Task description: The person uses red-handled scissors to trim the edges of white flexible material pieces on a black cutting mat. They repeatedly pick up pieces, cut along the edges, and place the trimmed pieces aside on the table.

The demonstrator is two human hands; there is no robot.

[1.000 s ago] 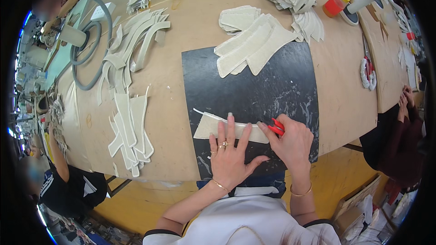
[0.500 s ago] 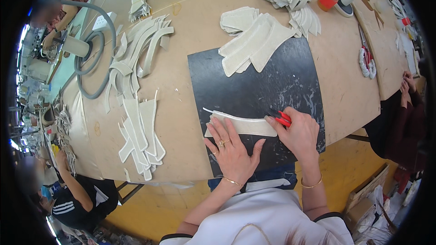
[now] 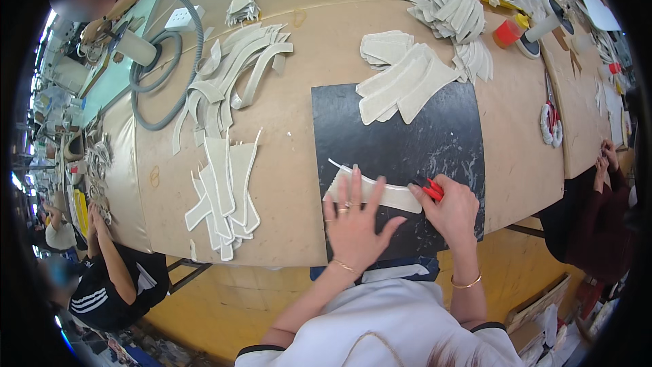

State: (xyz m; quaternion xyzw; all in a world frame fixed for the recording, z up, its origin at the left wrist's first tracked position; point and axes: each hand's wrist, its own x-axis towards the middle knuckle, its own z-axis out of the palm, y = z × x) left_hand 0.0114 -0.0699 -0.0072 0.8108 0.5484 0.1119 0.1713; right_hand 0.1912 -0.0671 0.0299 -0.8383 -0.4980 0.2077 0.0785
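Observation:
On the black mat (image 3: 401, 143) lies a curved cream panel (image 3: 394, 196) with a white-edged rim, and a thin white strip end (image 3: 333, 162) sticks out past its upper left corner. My left hand (image 3: 356, 225) is spread flat over the panel's left half, fingers apart and slightly blurred. Closed around a small red-handled tool (image 3: 433, 189), my right hand (image 3: 451, 209) has its thumb at the panel's right end. The tool's working tip is mostly hidden, so I cannot tell its kind.
Finished-looking cream panels (image 3: 397, 88) overlap the mat's far edge. Edged panels (image 3: 221, 183) and loose strips (image 3: 234, 71) lie to the left. Red-and-white-handled scissors (image 3: 551, 122) and a red bottle (image 3: 509, 31) sit at right. A grey hose (image 3: 182, 98) loops at left; co-workers' hands (image 3: 604, 163) show beyond.
My left hand's fingers have spread wider and lifted or slid over the panel. The right hand has turned slightly, hiding the tool's dark tip. The whole view has shifted.

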